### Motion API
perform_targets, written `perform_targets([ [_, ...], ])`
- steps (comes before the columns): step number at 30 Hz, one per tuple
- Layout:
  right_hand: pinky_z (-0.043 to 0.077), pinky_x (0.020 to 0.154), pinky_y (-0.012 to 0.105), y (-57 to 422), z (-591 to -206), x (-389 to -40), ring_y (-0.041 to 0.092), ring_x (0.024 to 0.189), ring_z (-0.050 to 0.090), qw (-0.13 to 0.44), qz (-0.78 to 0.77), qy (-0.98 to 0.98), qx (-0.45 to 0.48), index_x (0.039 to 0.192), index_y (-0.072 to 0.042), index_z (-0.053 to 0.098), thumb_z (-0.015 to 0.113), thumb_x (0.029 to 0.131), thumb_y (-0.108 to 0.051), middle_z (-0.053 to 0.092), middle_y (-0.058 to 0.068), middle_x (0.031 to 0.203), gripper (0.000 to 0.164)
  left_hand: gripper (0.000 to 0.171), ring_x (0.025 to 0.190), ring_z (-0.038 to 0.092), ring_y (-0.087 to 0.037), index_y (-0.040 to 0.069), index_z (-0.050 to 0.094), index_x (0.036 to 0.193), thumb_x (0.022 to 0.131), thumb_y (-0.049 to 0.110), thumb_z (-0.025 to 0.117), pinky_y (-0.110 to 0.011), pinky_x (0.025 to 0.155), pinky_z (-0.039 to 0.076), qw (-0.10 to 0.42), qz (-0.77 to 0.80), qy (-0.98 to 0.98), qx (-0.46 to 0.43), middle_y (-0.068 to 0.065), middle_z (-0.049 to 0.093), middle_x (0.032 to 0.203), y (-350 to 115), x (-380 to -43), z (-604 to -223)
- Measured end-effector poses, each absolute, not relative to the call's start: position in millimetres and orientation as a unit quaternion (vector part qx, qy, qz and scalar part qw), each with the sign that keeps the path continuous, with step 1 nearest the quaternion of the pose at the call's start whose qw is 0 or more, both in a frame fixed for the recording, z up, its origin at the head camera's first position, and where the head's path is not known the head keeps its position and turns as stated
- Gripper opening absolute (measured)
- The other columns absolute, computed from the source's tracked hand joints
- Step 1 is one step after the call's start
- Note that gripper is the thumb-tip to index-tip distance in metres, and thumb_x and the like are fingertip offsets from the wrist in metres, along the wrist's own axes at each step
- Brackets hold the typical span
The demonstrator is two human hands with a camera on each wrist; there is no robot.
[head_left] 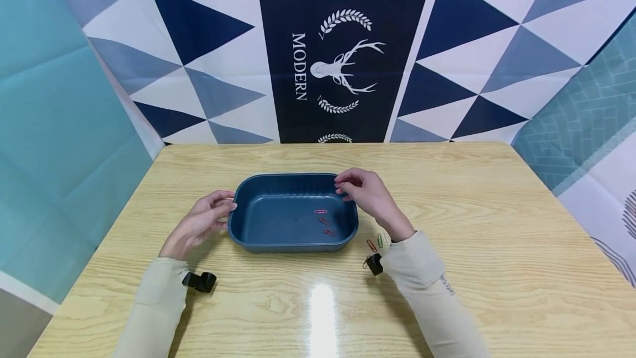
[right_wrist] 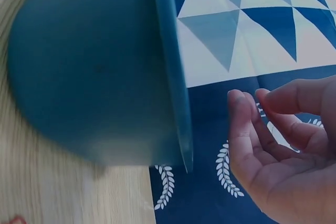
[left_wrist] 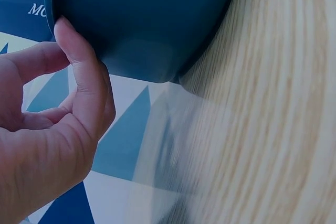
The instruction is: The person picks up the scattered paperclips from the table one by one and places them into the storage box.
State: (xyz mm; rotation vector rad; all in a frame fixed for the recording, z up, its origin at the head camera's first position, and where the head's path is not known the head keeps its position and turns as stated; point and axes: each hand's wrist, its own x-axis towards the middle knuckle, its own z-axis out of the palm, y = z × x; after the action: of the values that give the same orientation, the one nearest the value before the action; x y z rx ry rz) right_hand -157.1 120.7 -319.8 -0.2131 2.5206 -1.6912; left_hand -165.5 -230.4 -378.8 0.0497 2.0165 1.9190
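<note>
A dark blue plastic tray (head_left: 278,245) stands on the wooden table. Inside it lie a pink paper clip (head_left: 320,211), a red paper clip (head_left: 323,221) and another reddish one (head_left: 329,232). My left hand (head_left: 206,217) holds the tray's left end, its thumb (left_wrist: 73,45) on the rim. Over the tray's back right corner hovers my right hand (head_left: 365,189). In the right wrist view its fingers (right_wrist: 241,114) are loosely bent, thumb and fingertips slightly apart, and no clip shows between them. Outside the tray, near the right wrist, lie a red clip (head_left: 371,246) and a green clip (head_left: 380,241).
A yellowish clip (head_left: 386,239) lies partly hidden by the right cuff. Another clip (head_left: 365,263) is near the black wrist camera (head_left: 375,264). The table (head_left: 472,209) meets a patterned cloth (head_left: 218,70) at the back.
</note>
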Motion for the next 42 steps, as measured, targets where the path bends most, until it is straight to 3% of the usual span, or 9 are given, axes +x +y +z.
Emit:
perform_targets([
  [7, 0.055, 0.081, 0.038, 137.0, -322.0, -157.2, 0.029, 0.096, 0.063, 0.047, -0.534, 0.840, -0.080, 0.113, 0.009, 0.060, 0.049, 0.100, -0.003, 0.062, 0.025, 0.110, 0.022, 0.040, 0.074, 0.052, -0.008, -0.006, 0.034, 0.136, 0.102, 0.010, 0.048, -0.022, 0.060, 0.051, 0.176, 0.679, 0.712, 0.017, -0.003, 0.053, 0.100, -229.5, -165.6, -378.3],
  [16, 0.055, 0.078, 0.038, 159.1, -323.1, -151.9, 0.033, 0.095, 0.063, 0.036, -0.506, 0.858, -0.081, 0.111, 0.009, 0.061, 0.049, 0.099, -0.003, 0.063, 0.023, 0.106, 0.021, 0.041, 0.075, 0.054, -0.008, -0.008, 0.034, 0.136, 0.101, 0.009, 0.050, -0.022, 0.060, 0.050, 0.172, 0.677, 0.715, 0.018, -0.003, 0.054, 0.100, -229.1, -164.4, -379.5],
  [29, 0.054, 0.080, 0.047, 188.4, -332.6, -142.1, 0.035, 0.095, 0.063, 0.033, -0.492, 0.867, -0.072, 0.110, 0.010, 0.060, 0.048, 0.098, 0.000, 0.062, 0.025, 0.106, 0.020, 0.041, 0.075, 0.054, -0.008, -0.007, 0.035, 0.136, 0.101, 0.009, 0.050, -0.022, 0.060, 0.051, 0.172, 0.679, 0.714, 0.017, -0.004, 0.053, 0.101, -229.2, -163.8, -379.7],
  [42, 0.054, 0.074, 0.040, 222.1, -346.1, -131.2, 0.032, 0.090, 0.063, 0.072, -0.433, 0.895, -0.081, 0.107, 0.009, 0.061, 0.053, 0.097, -0.002, 0.066, 0.019, 0.096, 0.017, 0.040, 0.074, 0.054, -0.007, -0.007, 0.035, 0.136, 0.101, 0.008, 0.049, -0.022, 0.059, 0.051, 0.174, 0.683, 0.709, 0.019, -0.004, 0.053, 0.099, -229.1, -163.9, -378.6],
])
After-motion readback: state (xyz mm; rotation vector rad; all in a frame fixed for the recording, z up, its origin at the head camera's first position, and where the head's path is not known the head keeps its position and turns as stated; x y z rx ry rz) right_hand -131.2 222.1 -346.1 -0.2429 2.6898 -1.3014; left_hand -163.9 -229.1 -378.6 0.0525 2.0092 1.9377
